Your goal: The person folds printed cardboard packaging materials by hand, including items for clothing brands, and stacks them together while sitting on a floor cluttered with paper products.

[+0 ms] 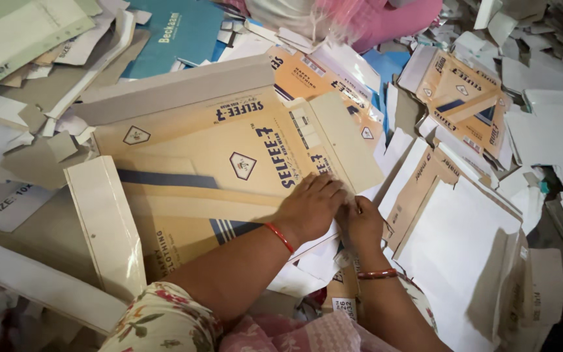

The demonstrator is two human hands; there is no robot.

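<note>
A large flattened yellow-tan cardboard box [216, 163] with dark blue stripes and a diamond mark lies spread before me. My left hand [311, 205] rests palm down on its near right corner, a red bangle on the wrist. My right hand [361, 223] is right beside it, fingers curled and pinching the edge of the cardboard flap where the two hands meet. A dark red bangle circles that wrist. What lies under the hands is hidden.
Flattened boxes and white card sheets [457, 241] lie heaped all around. More yellow printed cartons [464, 98] sit at the upper right, a blue carton [177, 32] at the top, pink cloth [386, 19] beyond. A cream flap [105, 228] stands at the left.
</note>
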